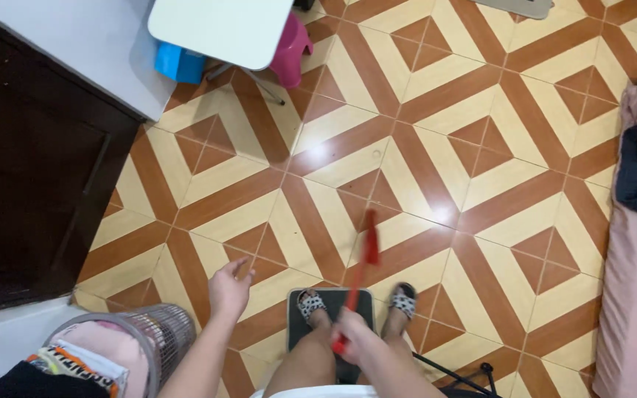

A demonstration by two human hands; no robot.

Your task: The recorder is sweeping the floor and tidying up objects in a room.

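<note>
A red stick-like tool (363, 273) is clasped in the closed right hand (349, 335) and angled over the tiled floor (436, 110), while the left hand (228, 286) is held spread, empty, near a mesh basket (164, 332).

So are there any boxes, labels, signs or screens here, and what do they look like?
No signs or screens show.
Cloth: in the mesh basket at lower left, near the left hand; orange, black and white print, too small to tell more.
Blue box: under the white table, top left; plain.
</note>
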